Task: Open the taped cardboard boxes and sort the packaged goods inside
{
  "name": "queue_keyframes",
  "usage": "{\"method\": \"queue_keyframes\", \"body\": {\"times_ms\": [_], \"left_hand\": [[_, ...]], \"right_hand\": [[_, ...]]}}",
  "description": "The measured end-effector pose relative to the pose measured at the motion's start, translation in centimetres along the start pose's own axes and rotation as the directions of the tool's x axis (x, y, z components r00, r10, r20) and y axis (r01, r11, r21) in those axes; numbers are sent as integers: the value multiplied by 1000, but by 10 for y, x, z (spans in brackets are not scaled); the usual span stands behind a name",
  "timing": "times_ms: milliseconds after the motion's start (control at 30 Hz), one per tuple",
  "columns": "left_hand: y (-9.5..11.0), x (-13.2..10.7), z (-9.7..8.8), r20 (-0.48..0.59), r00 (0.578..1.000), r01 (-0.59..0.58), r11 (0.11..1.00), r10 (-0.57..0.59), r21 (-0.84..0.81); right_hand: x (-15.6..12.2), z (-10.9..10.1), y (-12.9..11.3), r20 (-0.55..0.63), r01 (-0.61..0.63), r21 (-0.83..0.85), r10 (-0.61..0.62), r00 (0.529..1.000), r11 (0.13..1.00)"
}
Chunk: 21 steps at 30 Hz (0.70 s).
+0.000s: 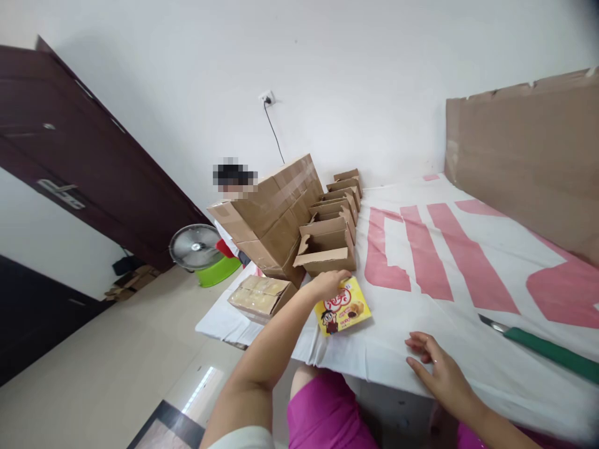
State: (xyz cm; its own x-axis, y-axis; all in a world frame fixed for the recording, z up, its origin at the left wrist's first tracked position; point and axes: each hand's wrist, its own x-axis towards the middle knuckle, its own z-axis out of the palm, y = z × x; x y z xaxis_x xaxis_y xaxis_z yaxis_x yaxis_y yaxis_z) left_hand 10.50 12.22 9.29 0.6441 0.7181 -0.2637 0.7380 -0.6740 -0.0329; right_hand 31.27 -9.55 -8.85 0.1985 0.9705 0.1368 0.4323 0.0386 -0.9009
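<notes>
My left hand (331,285) grips the top edge of a yellow snack box (349,308) printed with red lettering, a cartoon figure and pastries. Its lower part is close to or touching the white cloth near the table's front edge. Just beyond that hand is an open cardboard box (327,259), the nearest in a row of several open cardboard boxes (344,193). Over the front of the table, my right hand (435,365) has its fingers apart and holds nothing. Right of it lies a knife with a green handle (552,352), its blade pointing toward the boxes.
A closed carton (257,296) sits at the table's left corner. Behind it, stacked large cartons (274,212) partly hide another person (234,178). A cardboard panel (524,149) stands at the right. On the floor are a fan (196,246) and a green basin (219,271).
</notes>
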Motion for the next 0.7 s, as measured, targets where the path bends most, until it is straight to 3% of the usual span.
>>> {"method": "queue_keyframes", "body": {"times_ms": [133, 267, 400, 567, 633, 700], "left_hand": [[-25, 9, 9, -160, 984, 79, 997, -74, 26], [-36, 18, 18, -316, 936, 177, 983, -155, 43], [-45, 28, 33, -397, 886, 273, 962, -240, 27], [-28, 22, 49, -472, 829, 332, 943, -299, -15], [-19, 8, 47, -524, 805, 295, 954, -279, -54], [-20, -13, 37, -615, 753, 207, 971, -235, -118]], "right_hand": [[1, -3, -6, 19, 4, -2, -4, 1000, 1000], [0, -3, -6, 15, 12, 0, -12, 1000, 1000], [0, -3, -3, 27, 22, 0, -21, 999, 1000], [-1, -3, -2, 43, 43, -13, -42, 998, 999], [-2, -3, -2, 52, 40, -10, -40, 998, 999], [-3, -3, -1, 59, 36, -5, -36, 998, 999]]}}
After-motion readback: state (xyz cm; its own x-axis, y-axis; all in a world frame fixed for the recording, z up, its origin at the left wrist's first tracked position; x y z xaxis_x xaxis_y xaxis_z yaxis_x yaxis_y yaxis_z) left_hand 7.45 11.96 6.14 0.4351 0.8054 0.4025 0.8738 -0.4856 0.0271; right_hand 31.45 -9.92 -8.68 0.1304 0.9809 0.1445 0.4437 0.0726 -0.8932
